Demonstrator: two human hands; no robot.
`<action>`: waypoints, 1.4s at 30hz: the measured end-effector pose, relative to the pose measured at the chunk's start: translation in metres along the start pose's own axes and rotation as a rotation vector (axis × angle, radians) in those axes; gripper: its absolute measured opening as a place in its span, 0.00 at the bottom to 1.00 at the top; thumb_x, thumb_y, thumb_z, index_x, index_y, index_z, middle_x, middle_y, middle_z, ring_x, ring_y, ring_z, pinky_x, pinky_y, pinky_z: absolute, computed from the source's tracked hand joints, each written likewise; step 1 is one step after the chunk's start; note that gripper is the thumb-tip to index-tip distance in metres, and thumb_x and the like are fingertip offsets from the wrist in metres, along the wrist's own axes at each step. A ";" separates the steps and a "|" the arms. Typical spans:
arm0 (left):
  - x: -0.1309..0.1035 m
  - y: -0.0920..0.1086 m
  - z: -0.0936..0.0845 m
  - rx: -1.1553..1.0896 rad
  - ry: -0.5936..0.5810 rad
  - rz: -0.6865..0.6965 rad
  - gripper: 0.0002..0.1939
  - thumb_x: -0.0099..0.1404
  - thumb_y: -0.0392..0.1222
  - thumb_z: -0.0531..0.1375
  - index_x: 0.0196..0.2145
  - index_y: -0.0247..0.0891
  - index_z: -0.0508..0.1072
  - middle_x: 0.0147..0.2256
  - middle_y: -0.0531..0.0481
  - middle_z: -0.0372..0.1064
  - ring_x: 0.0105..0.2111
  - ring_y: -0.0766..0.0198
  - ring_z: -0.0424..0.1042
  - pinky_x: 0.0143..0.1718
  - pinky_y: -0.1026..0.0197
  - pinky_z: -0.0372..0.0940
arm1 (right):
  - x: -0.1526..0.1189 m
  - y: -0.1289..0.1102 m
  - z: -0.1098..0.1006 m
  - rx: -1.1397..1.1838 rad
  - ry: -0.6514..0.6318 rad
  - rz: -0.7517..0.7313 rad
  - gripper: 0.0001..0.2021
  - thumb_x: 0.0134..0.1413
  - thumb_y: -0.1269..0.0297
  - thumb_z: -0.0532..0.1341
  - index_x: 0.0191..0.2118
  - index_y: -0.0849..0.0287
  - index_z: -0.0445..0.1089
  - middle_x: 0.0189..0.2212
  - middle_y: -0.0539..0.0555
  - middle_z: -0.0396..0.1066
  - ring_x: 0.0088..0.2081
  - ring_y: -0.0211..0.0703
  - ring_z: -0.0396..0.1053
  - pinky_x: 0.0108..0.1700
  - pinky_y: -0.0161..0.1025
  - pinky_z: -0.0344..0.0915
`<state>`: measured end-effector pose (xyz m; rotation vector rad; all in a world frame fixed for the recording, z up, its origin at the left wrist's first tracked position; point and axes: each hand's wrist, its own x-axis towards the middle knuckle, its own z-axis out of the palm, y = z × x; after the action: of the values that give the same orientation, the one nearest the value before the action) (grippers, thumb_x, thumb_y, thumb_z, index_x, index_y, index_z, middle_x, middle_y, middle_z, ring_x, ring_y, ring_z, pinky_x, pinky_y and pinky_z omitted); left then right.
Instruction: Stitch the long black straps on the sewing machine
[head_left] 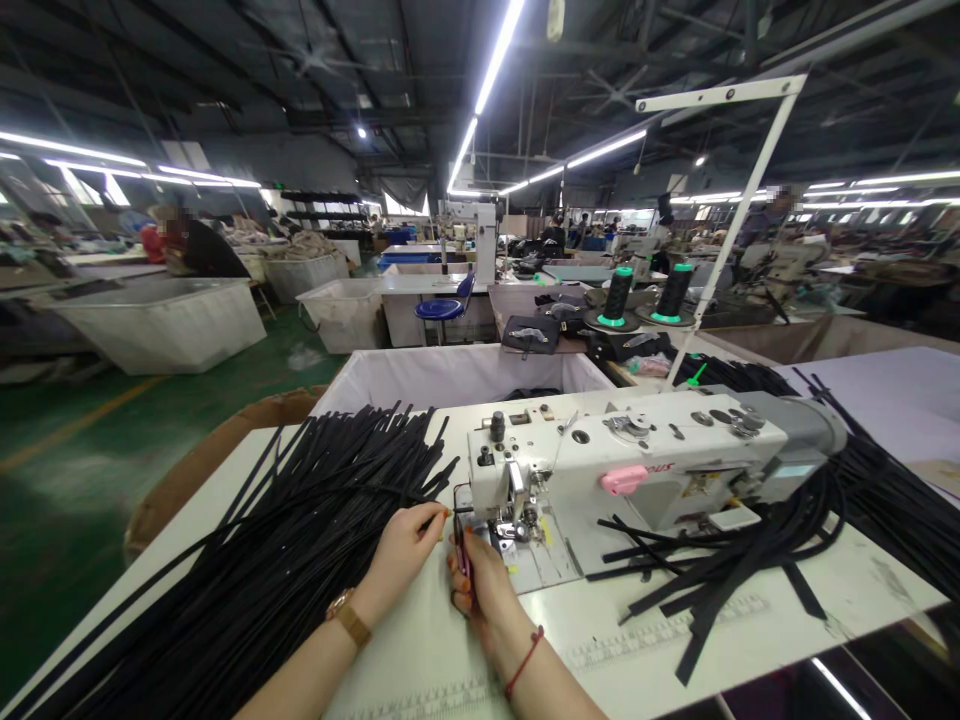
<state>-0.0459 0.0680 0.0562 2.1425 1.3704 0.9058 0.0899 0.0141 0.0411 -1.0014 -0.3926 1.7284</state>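
A white sewing machine (600, 460) stands on the pale worktable, its needle area just beyond my hands. My left hand (403, 548) has thumb and fingers pinched together near the end of a black strip; what lies between the fingertips is too small to tell. Wrapped round a small dark pink-handled tool (461, 555), my right hand (480, 585) is beside the needle plate (544, 560). The tool's tip points towards the machine's left end. A large pile of black strips (300, 540) covers the table's left side. More black strips (720, 570) lie in front of the machine.
Two black thread cones (617, 297) stand behind the machine, near a white metal thread stand (739, 210). A white-lined bin (465, 370) adjoins the table's back edge. A ruler strip (667, 625) runs along the front. A person (202, 245) is far left.
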 end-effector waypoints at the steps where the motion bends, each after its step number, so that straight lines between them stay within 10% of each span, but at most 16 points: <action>1: -0.001 0.000 0.001 0.000 0.014 -0.005 0.15 0.68 0.43 0.50 0.35 0.38 0.76 0.34 0.48 0.76 0.33 0.59 0.72 0.39 0.60 0.64 | 0.001 0.001 0.000 0.010 0.000 0.002 0.27 0.40 0.40 0.66 0.35 0.60 0.65 0.20 0.43 0.64 0.15 0.23 0.48 0.16 0.24 0.37; 23: -0.005 0.006 0.007 -0.169 0.111 -0.100 0.14 0.66 0.47 0.51 0.32 0.37 0.72 0.31 0.49 0.72 0.32 0.59 0.71 0.37 0.60 0.64 | 0.011 0.016 0.015 0.224 0.080 -0.086 0.18 0.44 0.49 0.66 0.31 0.58 0.63 0.18 0.41 0.59 0.15 0.24 0.48 0.17 0.26 0.38; 31: -0.037 0.042 -0.016 -0.425 0.114 -0.126 0.19 0.70 0.53 0.48 0.45 0.37 0.69 0.29 0.51 0.65 0.29 0.61 0.66 0.34 0.61 0.63 | -0.054 0.002 0.001 -0.151 -0.029 -0.214 0.21 0.52 0.42 0.59 0.35 0.57 0.64 0.20 0.42 0.58 0.18 0.27 0.43 0.20 0.29 0.37; 42: -0.112 0.124 -0.032 -0.578 0.072 -0.149 0.22 0.71 0.51 0.49 0.57 0.39 0.58 0.33 0.49 0.66 0.29 0.62 0.65 0.33 0.61 0.63 | -0.150 -0.019 -0.026 -0.705 -0.047 -0.634 0.14 0.59 0.51 0.56 0.41 0.55 0.69 0.30 0.51 0.70 0.32 0.41 0.66 0.35 0.36 0.62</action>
<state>-0.0245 -0.0846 0.1278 1.5656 1.1062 1.1571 0.1365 -0.1185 0.1030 -1.1498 -1.2614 1.0360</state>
